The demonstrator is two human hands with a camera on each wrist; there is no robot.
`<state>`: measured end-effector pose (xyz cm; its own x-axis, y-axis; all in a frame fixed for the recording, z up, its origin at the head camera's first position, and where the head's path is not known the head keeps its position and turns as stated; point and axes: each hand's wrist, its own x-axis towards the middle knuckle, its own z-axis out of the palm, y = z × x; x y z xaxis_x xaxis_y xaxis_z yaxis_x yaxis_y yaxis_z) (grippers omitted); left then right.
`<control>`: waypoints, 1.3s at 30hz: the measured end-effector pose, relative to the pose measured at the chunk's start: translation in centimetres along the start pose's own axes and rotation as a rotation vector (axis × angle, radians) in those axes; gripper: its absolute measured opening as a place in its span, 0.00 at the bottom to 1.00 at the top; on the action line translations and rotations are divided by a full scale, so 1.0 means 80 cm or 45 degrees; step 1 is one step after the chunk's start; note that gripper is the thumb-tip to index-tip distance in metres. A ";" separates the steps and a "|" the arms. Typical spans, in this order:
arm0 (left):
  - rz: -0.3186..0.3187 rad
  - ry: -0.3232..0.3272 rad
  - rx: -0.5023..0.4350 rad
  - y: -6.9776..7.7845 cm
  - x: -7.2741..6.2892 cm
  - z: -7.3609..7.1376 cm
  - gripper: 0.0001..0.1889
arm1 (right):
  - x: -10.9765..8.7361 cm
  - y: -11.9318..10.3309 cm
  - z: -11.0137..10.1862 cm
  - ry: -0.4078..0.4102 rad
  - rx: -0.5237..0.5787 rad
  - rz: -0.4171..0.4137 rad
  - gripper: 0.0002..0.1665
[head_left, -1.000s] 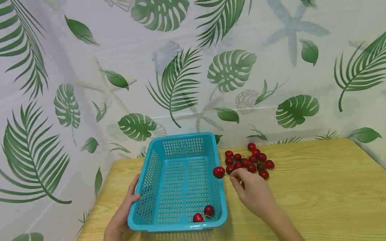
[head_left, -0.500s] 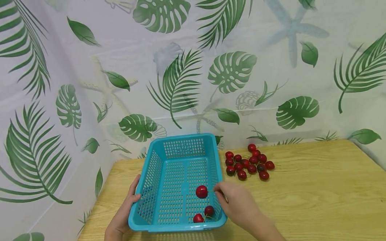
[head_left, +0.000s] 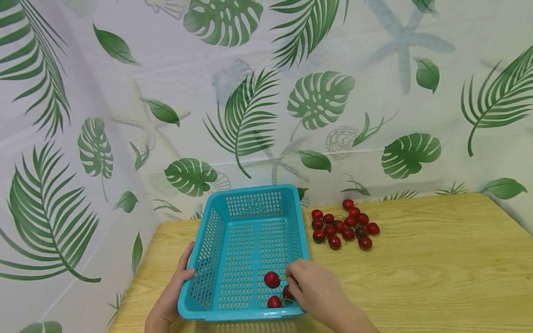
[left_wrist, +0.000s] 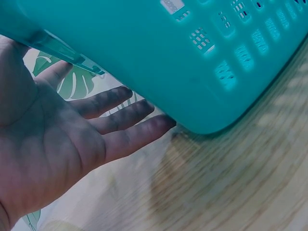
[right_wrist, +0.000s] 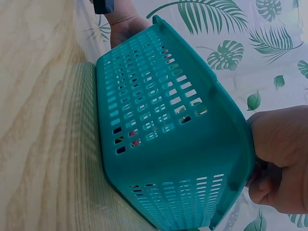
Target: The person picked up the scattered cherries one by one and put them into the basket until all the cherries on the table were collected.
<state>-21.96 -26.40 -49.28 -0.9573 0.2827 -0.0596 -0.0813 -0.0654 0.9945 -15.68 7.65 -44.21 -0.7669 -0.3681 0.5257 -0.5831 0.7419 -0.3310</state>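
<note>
The held cherry (head_left: 272, 280) is within the near right part of the basket (head_left: 244, 314), just inward of the right hand (head_left: 317, 288), the nearer one, whose curled fingers pinch its stem (head_left: 282, 277). At the basket's left side, the left hand (head_left: 170, 292) touches with nearly straight, spread fingers. The basket's long axis runs front-to-back.

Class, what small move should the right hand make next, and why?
Probably lower the held cherry and let go: the right hand has it over the basket, close to two cherries lying inside, while the left hand touches the basket's side.
</note>
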 end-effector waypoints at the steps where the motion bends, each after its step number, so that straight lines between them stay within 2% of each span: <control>1: -0.002 0.001 -0.004 0.000 0.000 0.000 0.36 | 0.000 0.000 0.000 -0.012 0.000 0.003 0.06; 9: -0.007 0.007 -0.005 0.002 0.000 0.001 0.36 | 0.006 -0.001 -0.005 -0.170 0.015 0.078 0.05; 15: -0.005 -0.009 -0.010 0.002 0.000 0.001 0.36 | 0.009 -0.001 -0.005 -0.234 0.051 0.143 0.05; 28: 0.004 -0.022 0.000 0.001 -0.001 0.000 0.36 | 0.007 -0.001 -0.001 -0.214 0.057 0.200 0.04; 39: 0.009 -0.018 0.015 0.001 -0.001 0.001 0.36 | 0.007 0.001 0.002 -0.170 0.065 0.180 0.06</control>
<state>-21.88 -26.33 -49.15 -0.9538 0.2960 -0.0514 -0.0711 -0.0562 0.9959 -16.16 7.40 -44.07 -0.8687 -0.3358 0.3641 -0.4774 0.7635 -0.4350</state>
